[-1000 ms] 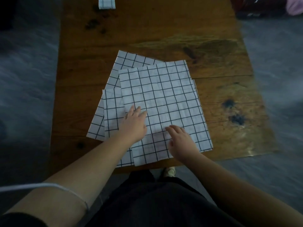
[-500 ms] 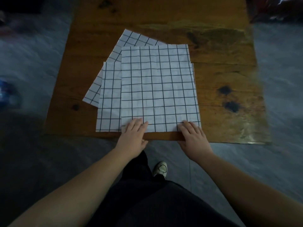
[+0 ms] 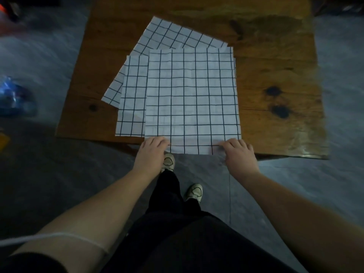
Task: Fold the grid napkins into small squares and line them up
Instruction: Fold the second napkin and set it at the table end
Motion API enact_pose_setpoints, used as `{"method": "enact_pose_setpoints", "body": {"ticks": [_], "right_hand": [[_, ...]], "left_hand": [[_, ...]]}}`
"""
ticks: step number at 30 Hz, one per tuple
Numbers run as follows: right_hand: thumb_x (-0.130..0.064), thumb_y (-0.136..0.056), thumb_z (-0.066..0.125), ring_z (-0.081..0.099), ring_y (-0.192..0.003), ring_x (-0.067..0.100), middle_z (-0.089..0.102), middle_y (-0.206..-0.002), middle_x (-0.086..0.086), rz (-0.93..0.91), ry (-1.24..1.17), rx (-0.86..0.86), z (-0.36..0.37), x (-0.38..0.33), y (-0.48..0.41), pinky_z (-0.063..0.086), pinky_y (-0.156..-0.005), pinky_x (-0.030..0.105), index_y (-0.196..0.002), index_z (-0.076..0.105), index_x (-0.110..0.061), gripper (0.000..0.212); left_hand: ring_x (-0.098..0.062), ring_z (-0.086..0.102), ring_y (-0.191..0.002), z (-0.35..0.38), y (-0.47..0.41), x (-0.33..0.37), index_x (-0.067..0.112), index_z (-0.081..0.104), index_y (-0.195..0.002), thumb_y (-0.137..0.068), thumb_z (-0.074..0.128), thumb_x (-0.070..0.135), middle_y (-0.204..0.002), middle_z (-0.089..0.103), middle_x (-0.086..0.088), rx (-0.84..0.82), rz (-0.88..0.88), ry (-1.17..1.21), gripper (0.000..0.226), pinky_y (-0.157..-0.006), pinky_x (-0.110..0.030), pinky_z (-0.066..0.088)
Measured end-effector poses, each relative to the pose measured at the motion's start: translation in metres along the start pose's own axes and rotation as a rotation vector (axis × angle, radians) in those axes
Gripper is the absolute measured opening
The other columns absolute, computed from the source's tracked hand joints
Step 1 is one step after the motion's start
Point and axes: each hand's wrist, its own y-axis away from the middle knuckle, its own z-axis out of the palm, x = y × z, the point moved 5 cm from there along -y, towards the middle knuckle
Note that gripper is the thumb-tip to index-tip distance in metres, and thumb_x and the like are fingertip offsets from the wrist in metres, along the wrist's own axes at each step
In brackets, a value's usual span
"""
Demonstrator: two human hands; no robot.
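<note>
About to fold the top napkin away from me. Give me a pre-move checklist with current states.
1. Left hand on the top napkin near-left corner: ok.
2. Right hand on its near-right corner: ok.
3. Thumbs under the corners for a pinch: cannot tell, hidden.
4. Top napkin flat and unfolded: ok.
5. Near edge overhangs the table edge, free to lift: ok.
6. Middle napkin and bottom napkin squared underneath: not ok, both stick out left, bottom one skewed.

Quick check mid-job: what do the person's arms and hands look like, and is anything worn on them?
Both forearms are bare. The left hand and right hand wear no gloves, and no rings or watch show. A dark short sleeve covers the left upper arm, and a thin white cord crosses that arm near the elbow.
</note>
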Motion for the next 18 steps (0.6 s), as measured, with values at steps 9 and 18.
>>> {"method": "enact_pose_setpoints", "body": {"ticks": [9, 18], "right_hand": [[-0.017, -0.1, 0.048, 0.054, -0.099, 0.019, 0.063, -0.107, -0.004, 0.071, -0.157, 0.107, -0.041, 0.002, 0.014, 0.047, -0.086, 0.038, -0.11, 0.066, -0.023, 0.021], [-0.018, -0.098, 0.052, 0.058, -0.096, 0.021, 0.066, -0.102, -0.004, 0.071, -0.139, 0.32, -0.118, -0.004, -0.014, 0.045, -0.083, 0.04, -0.106, 0.066, -0.023, 0.017]], "left_hand": [[-0.015, 0.058, -0.109, -0.046, 0.009, 0.001, 0.023, 0.06, -0.125, -0.1, 0.052, 0.019, -0.115, 0.064, 0.007, 0.014, -0.029, 0.127, 0.026, -0.095, -0.038, 0.05], [-0.007, 0.057, -0.086, -0.122, -0.029, -0.003, 0.018, 0.063, -0.121, -0.101, 0.054, 0.018, -0.096, 0.058, 0.011, 0.155, -0.008, 0.239, 0.022, -0.078, -0.028, 0.051]]}}
